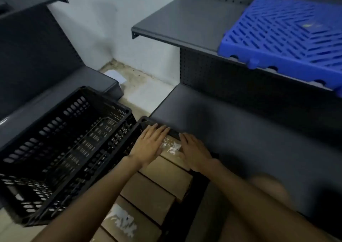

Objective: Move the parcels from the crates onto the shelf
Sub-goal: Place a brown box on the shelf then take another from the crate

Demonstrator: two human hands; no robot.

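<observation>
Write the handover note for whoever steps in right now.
Left hand and right hand: both flat, fingers extended, on the farthest parcel in the full crate; no closed grip visible yet.
Parcels: cardboard boxes in a row in that crate, beside the lower shelf.
Empty black crate sits to the left.
Done: no parcel visible on the shelves.
Left: lift each parcel onto the shelf.
</observation>
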